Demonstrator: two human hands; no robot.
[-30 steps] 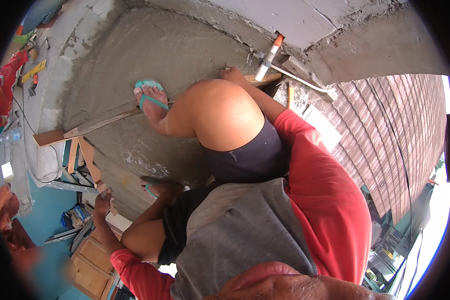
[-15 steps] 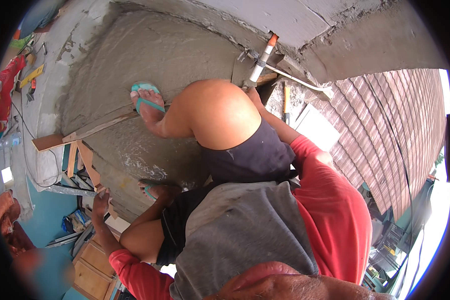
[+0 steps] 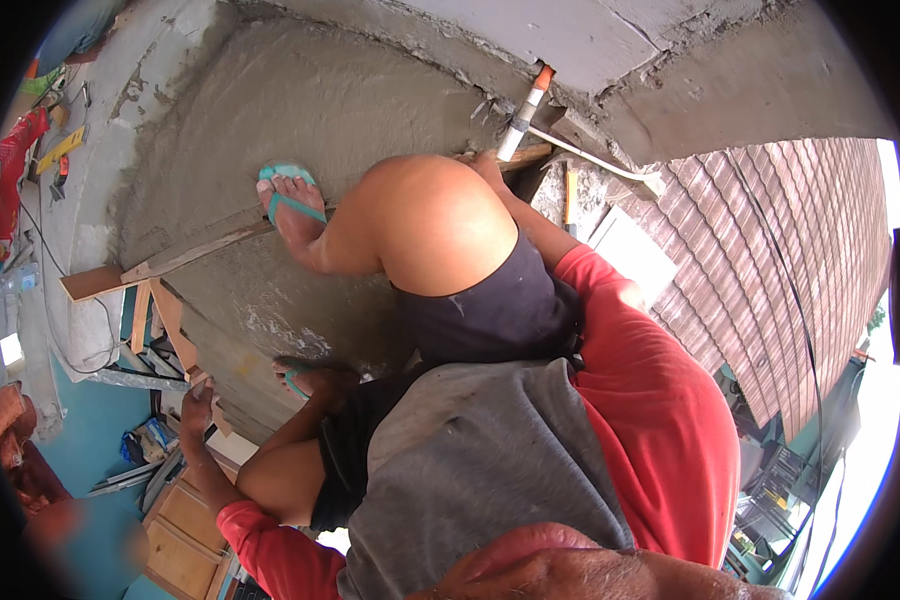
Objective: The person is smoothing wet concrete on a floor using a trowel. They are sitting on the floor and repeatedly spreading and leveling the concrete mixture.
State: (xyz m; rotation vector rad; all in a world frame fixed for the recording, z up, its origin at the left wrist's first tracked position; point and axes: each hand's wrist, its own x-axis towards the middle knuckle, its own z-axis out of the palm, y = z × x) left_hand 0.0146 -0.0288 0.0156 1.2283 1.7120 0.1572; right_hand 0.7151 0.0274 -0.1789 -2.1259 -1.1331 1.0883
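My right hand is beyond my raised knee, at the far edge of the wet grey cement floor. Its fingers look curled, but the knee hides most of them, and what they hold cannot be made out. A flat grey patch lies against the cement just past it. Close by on its right is a white pipe with an orange end. At lower left, my left hand grips the end of a narrow wooden board along the slab's edge. My feet, in teal flip-flops, stand on the cement.
A wooden strip crosses the cement under my front foot. Beyond the left edge is a drop with boards and a wooden cabinet. A yellow-handled tool and white panel lie right, beside a brown ribbed roof.
My right hand has shifted a little left and away from me, and the flat grey patch beside it has moved left too. My left hand stays at the board.
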